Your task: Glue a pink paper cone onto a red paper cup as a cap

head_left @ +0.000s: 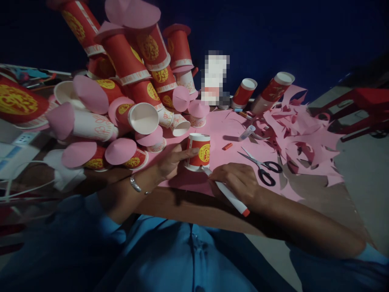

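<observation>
My left hand (178, 159) is closed around a red paper cup (197, 147) with a yellow emblem and white bands at both ends. The thumb presses on the cup's side. In my right hand (236, 180) is a white marker (231, 198) with an orange-red end, its tip at the cup's lower white band. A small orange-red cap (227, 146) lies on the pink paper (225, 125) beyond my right hand. Scissors with black handles (263, 168) rest partly open to the right.
Many cups with pink paper cones (120, 151) stand or lie in a pile at the left and back. Pink paper scraps (300, 142) heap up at the right. A glue stick (247, 132) lies beyond the scissors. A red stool (364, 106) stands past the table's right side.
</observation>
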The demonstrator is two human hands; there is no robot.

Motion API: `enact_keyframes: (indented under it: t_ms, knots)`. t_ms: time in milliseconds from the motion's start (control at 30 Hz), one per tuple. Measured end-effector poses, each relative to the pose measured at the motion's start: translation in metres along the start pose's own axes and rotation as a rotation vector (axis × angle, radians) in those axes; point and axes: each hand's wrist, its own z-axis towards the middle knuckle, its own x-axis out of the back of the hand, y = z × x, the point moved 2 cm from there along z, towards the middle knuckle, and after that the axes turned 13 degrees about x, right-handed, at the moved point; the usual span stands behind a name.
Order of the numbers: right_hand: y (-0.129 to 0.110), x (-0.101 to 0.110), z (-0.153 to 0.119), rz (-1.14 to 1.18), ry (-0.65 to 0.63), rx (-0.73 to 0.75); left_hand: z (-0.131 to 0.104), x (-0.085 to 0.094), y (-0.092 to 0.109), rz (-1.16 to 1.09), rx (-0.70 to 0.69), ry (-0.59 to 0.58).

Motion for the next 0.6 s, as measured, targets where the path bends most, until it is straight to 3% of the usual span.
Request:
enact_keyframes:
  t_ms: [600]
  knots:
    - [-0.0008, 0.0005, 0.0049, -0.035, -0.045, 0.017, 0.0003, -0.0023, 0.0011, 0.053, -0.022, -0.006]
